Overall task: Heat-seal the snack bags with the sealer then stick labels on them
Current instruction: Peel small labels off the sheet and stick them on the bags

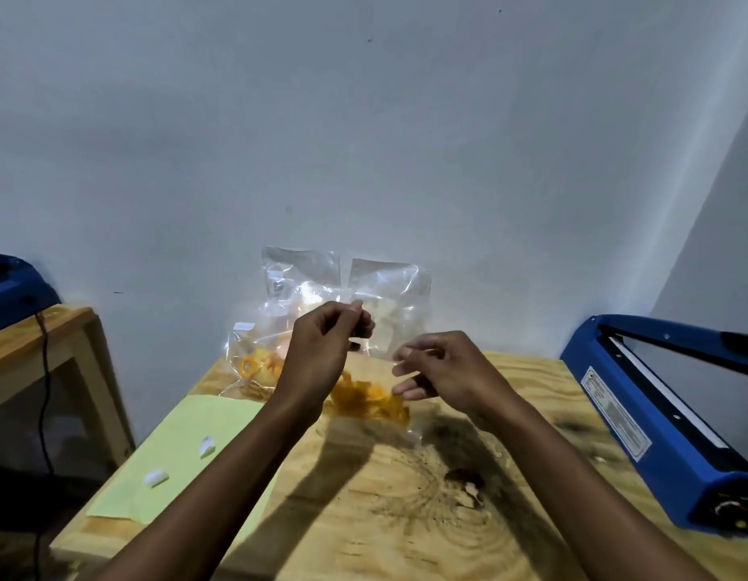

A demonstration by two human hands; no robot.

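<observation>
- At the far left a second blue machine (12, 291) sits on a side wooden table (37, 341), and a black cord (45, 396) hangs down from it.
- On my wooden table (364, 517) a pale green sheet (183, 463) lies at the left side, with two small white labels (156, 478) curling up from it, one nearer me and one (207, 446) a little farther back.
- Behind the sheet a clear snack bag (255, 371) with yellow and orange pieces lies on the table near the wall; a small white label (243, 326) shows on its upper part.
- Two more clear bags, one (299, 274) left and one (391, 287) right, lean upright against the wall behind my hands.
- My left hand (322, 350) is raised over the table, fingers curled, thumb and forefinger pinching something small and pale at the tips; I cannot tell whether it is a label or the bag's edge.
- Between my hands is a clear bag of orange snacks (370, 400), its filled bottom on the table.
- My right hand (441, 371) is just beside the left, fingers curled on the clear top edge of that bag.
- At the far right the blue heat sealer (657, 421) lies along the table edge with its arm lifted.
</observation>
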